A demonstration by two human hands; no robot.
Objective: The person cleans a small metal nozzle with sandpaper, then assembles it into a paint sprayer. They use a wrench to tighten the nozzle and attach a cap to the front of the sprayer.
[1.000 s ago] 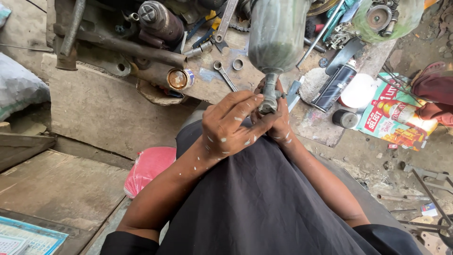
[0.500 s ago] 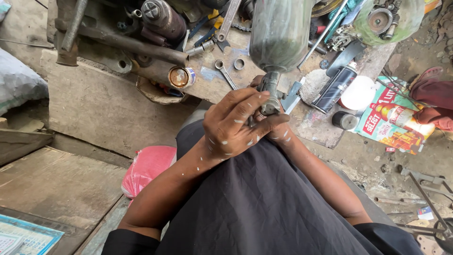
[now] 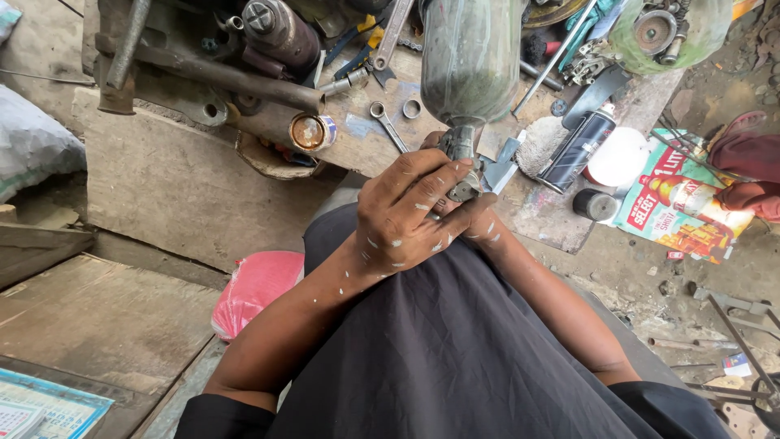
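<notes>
Left hand [image 3: 402,215], flecked with pale paint, wraps its fingers around the ribbed metal neck [image 3: 460,154] of a dull green, dusty cylinder [image 3: 471,57] held over the lap. Right hand [image 3: 479,228] mostly hidden beneath the left; its grasp cannot be made out. Cylinder top cut off by the frame edge. Beyond: flat steel wrench [image 3: 388,126], rusty round tin [image 3: 311,132], black spray can [image 3: 578,149] on a worn wooden board [image 3: 162,187].

Dull grimy metal cylinder [image 3: 470,61]; rough wood board [image 3: 154,183].
</notes>
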